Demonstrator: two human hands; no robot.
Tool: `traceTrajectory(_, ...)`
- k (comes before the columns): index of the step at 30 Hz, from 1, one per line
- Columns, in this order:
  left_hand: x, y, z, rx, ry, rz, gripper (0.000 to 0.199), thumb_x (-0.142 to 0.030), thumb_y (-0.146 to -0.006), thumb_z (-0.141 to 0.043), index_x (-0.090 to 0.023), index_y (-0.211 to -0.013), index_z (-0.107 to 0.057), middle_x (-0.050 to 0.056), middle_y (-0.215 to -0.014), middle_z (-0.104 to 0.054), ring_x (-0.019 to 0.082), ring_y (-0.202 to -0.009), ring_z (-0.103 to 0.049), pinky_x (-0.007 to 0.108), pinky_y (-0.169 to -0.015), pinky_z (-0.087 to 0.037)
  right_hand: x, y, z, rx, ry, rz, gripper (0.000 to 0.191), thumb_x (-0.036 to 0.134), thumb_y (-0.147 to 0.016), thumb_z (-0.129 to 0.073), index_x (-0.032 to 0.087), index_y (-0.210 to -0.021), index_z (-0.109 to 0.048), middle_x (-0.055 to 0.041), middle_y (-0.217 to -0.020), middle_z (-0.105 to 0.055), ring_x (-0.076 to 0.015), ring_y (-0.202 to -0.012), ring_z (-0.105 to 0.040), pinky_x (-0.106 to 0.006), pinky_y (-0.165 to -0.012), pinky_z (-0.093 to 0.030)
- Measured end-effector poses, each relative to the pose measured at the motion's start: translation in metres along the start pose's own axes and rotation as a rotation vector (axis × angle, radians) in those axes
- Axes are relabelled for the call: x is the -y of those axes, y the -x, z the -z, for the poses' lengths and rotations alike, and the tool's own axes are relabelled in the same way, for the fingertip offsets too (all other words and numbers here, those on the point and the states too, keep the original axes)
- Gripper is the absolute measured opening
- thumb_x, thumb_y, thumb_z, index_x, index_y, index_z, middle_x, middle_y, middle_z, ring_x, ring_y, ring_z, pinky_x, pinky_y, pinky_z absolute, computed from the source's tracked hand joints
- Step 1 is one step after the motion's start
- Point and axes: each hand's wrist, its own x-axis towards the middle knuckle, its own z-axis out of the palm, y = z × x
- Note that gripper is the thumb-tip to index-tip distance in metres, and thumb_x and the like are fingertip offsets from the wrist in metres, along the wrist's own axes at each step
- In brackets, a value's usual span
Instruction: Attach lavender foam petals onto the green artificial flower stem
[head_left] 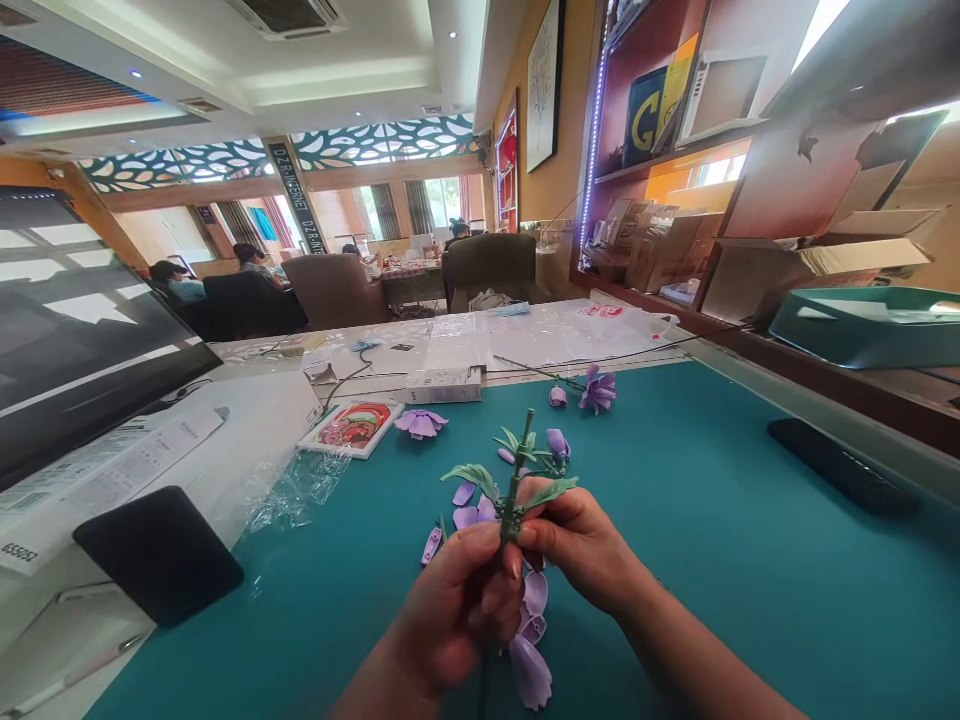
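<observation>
A green plastic flower stem [514, 482] with leaves stands upright between my hands, over the teal mat. My left hand [466, 592] is closed around its lower part. With thumb and forefinger, my right hand [583, 540] pinches the stem at the joint where a leaf [553, 492] spreads out; the exact grip is partly hidden. Loose purple petals [531, 672] lie on the mat below and behind my hands. Just beyond the stem are a purple bud [558, 444] and more green pieces. A purple flower head [421, 424] rests farther left.
An assembled purple flower [598, 389] lies at the mat's far edge. To the left are a framed picture [354, 428], crumpled clear plastic [296, 492] and a black flat pad [159, 556]. A black object [836, 466] sits at right. Seated people [251, 262] are in the background.
</observation>
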Motion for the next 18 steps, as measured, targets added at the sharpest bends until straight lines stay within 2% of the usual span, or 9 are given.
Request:
traceTrajectory(7, -0.0007, -0.0002, 0.0018, 0.001, -0.001, -0.001, 0.031, -0.039, -0.078, -0.065, -0.013, -0.062, -0.063, -0.008, -0.037, -0.036, 0.003, -0.032, -0.021, 0.019, -0.037, -0.021, -0.0055, -0.0016, 0.0018, -0.03, -0.032, 0.047, 0.03, 0.04, -0.073, -0.074, 0.017, -0.062, -0.06, 0.0031, -0.061, -0.053, -0.0073, -0.051, -0.045, -0.021, -0.048, -0.036)
traceTrajectory(18, -0.0025, 0.0002, 0.0009, 0.043, -0.011, 0.034, 0.027, -0.035, -0.081, -0.061, -0.013, -0.065, -0.064, -0.008, -0.039, -0.036, 0.004, -0.032, -0.021, 0.019, -0.037, -0.02, -0.0017, -0.0029, 0.0074, 0.041, -0.188, -0.133, 0.027, 0.036, -0.067, -0.08, 0.015, -0.066, -0.062, 0.0009, -0.052, -0.061, -0.0074, -0.043, -0.048, -0.019, -0.043, -0.035)
